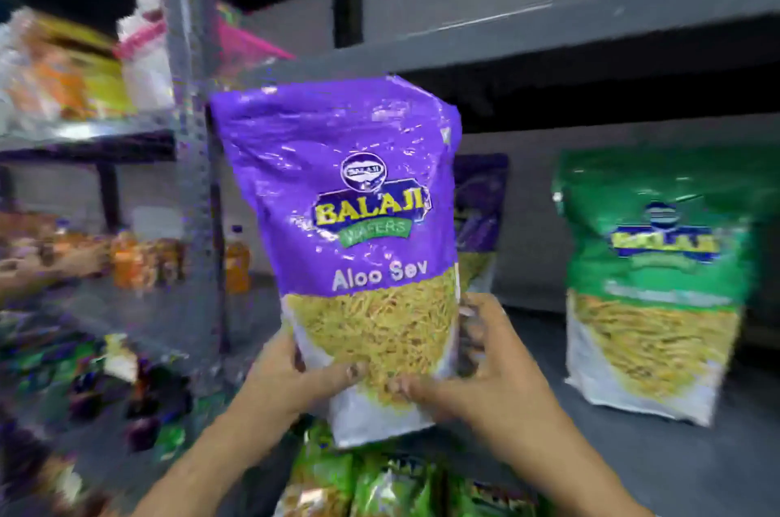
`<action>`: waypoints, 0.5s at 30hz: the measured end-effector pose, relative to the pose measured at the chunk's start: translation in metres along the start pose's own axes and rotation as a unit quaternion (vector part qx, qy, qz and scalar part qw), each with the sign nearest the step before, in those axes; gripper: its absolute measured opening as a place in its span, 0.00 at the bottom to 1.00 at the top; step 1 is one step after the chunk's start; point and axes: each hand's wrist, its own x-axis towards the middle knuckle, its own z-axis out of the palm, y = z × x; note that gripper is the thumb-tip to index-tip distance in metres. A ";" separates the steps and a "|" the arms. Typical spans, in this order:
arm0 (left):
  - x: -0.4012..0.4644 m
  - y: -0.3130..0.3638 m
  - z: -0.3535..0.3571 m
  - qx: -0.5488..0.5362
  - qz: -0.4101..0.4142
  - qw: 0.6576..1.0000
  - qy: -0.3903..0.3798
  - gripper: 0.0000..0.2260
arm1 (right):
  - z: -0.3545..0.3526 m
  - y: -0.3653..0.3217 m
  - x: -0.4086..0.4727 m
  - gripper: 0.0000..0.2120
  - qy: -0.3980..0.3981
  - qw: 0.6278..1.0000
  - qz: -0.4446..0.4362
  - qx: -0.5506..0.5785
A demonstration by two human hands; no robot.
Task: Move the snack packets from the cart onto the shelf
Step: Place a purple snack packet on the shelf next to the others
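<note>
I hold a purple "Balaji Aloo Sev" packet (354, 229) upright in front of the grey shelf (633, 453). My left hand (291, 377) grips its lower left corner and my right hand (485, 364) grips its lower right side. Behind it another purple packet (481, 217) stands on the shelf, mostly hidden. A green Balaji packet (654, 280) stands upright on the shelf to the right. Green packets (380, 483) lie below my hands at the bottom edge; the cart itself is not visible.
A grey perforated upright post (194, 136) divides this shelf from the rack on the left, which holds blurred bottles (236, 259) and boxes (76, 69). An upper shelf board (548, 35) runs above the packet. Bare shelf surface lies between the purple and green packets.
</note>
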 end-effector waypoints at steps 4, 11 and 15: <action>0.045 0.009 0.045 0.076 0.049 0.996 -0.029 0.27 | -0.029 0.023 0.023 0.38 0.097 0.989 0.026 -0.108; 0.076 -0.026 0.057 0.043 -0.019 0.999 -0.004 0.18 | -0.022 0.056 0.064 0.33 0.097 0.968 0.108 -0.204; 0.086 -0.032 0.063 0.037 -0.014 0.999 -0.020 0.21 | -0.021 0.060 0.069 0.33 0.117 0.964 0.124 -0.204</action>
